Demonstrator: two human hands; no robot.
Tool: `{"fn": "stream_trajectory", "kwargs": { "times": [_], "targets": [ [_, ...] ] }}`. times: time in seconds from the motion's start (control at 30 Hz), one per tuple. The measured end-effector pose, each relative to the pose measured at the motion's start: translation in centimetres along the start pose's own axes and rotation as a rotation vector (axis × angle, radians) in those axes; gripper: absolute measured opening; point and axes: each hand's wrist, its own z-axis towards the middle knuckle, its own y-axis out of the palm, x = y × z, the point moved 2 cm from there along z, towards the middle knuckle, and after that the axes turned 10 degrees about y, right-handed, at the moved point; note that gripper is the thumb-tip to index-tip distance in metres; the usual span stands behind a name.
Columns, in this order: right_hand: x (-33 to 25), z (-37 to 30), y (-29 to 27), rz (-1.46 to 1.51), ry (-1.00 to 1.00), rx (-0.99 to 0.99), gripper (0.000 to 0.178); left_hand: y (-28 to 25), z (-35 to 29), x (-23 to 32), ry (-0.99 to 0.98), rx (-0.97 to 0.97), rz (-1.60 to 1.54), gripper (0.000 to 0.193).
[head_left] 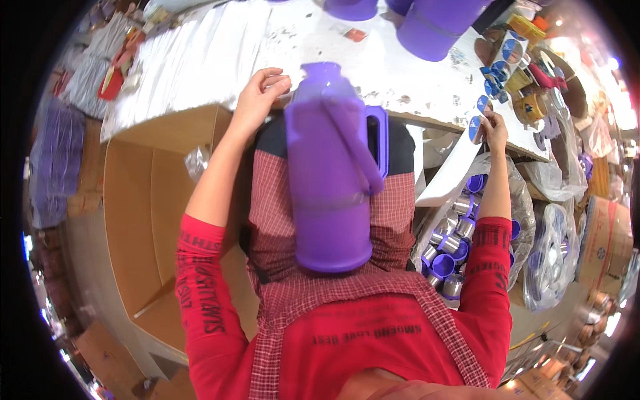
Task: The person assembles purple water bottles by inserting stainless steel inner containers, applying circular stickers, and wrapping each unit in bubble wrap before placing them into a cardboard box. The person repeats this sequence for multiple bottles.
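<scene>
A purple vacuum flask lies across my lap, its neck toward the table and its base toward me. A side handle sticks out at its right, and a carrying handle crosses its body. My left hand hovers beside the flask's neck, holding nothing, its fingers loosely bent and apart. Out to the right, at the table's edge, my right hand pinches a strip of round blue stickers. The strip's white backing paper hangs down below the table edge in a curve.
The white table bears a stack of white sheets and more purple flasks. An open cardboard box stands at my left. A plastic bag of steel-and-purple cups is at my right. Tape rolls sit at the table's right.
</scene>
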Motion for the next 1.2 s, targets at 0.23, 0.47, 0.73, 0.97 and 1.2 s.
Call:
{"fn": "stream_trajectory", "kwargs": {
  "times": [0.23,0.47,0.73,0.97,1.2],
  "targets": [
    [1.6,0.5,-0.3,0.035,-0.02,0.005,0.017,-4.2,-8.0,-1.0,-0.107,0.221,-0.209,0.029],
    [-10.5,-10.1,-1.9,-0.42,-0.357,0.287,0.016,1.2,-13.8,0.3,0.205,0.396,-0.306,0.021],
    [-26.1,-37.7,1.3,1.164,0.459,-0.436,0.052,5.3,-23.1,2.1,0.305,-0.095,-0.437,0.059],
    [-26.8,-40.9,6.3,0.902,0.409,-0.427,0.043,6.0,-25.7,2.5,0.099,-0.129,-0.456,0.059],
    [-25.1,-39.6,7.2,0.613,0.264,-0.368,0.043,5.9,-25.2,0.8,0.143,-0.026,-0.229,0.058]
  ]
}}
